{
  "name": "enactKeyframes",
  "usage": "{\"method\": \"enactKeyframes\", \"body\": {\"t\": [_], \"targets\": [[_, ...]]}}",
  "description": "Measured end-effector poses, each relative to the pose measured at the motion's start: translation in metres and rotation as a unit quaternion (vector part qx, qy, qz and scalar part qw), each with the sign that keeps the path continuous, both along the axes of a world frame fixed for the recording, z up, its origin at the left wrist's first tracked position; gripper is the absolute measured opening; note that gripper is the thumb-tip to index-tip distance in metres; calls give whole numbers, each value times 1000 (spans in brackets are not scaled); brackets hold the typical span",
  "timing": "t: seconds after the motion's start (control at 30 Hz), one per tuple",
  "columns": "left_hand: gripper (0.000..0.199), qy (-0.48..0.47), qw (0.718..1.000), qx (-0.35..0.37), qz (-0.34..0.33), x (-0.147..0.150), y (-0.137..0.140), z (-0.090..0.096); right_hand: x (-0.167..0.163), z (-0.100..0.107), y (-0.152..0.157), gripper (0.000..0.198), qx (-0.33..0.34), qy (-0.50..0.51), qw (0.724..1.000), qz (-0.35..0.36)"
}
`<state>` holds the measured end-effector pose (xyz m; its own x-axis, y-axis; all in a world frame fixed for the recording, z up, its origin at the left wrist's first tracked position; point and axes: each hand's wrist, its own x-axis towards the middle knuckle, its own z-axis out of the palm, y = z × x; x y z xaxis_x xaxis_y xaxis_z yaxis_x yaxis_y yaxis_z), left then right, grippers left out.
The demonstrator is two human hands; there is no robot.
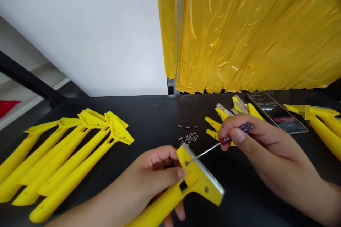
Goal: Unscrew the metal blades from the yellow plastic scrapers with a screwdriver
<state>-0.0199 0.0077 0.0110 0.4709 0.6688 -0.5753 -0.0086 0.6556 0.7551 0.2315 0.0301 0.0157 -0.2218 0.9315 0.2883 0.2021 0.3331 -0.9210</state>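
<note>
My left hand (160, 173) is closed around a yellow scraper (198, 181) just below its wide head, thumb on top. A metal blade edge runs along the head's far side, and two screws sit in its face. Between the thumb and fingers of my right hand (255, 142) is a small screwdriver (225, 141) with a dark red and purple handle. Its tip touches the screw (187, 163) nearer my left thumb. Behind the scraper head lies a small heap of loose screws and nuts (189, 138).
Several yellow scraper handles (80, 166) lie side by side at left. Behind my right hand are yellow head pieces (213, 124) and metal strips. A phone (277, 111) showing a timer lies at right, near more yellow scrapers (325, 131). Yellow plastic sheeting (253, 32) hangs behind the black table (149, 124).
</note>
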Motion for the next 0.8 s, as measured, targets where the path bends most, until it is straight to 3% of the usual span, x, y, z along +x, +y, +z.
{"method": "enactKeyframes", "body": {"t": [0.1, 0.17, 0.3, 0.37, 0.5, 0.63, 0.8], "targets": [[18, 10, 1000, 6, 10, 0, 0, -3, 5, 5, -8, 4, 84, -90, 992, -5], [21, 16, 1000, 11, 25, 1, -1, -4, 11, 8, -13, 11, 137, -143, 980, 3], [27, 54, 996, 20, 67, 5, -3, -1, 25, 9, -16, 27, 218, -265, 932, 113], [28, 70, 993, 37, 88, 6, -3, 2, 30, 7, -16, 37, 261, -283, 913, 135], [24, 88, 986, 79, 114, 4, -3, 6, 24, 9, -18, 37, 328, -315, 886, 85], [21, 107, 977, 119, 143, 2, -7, 10, 9, 17, -17, 18, 392, -366, 843, 47], [21, 116, 966, 156, 168, 2, -7, 10, 2, 17, -13, 15, 363, -356, 859, 51]]}}
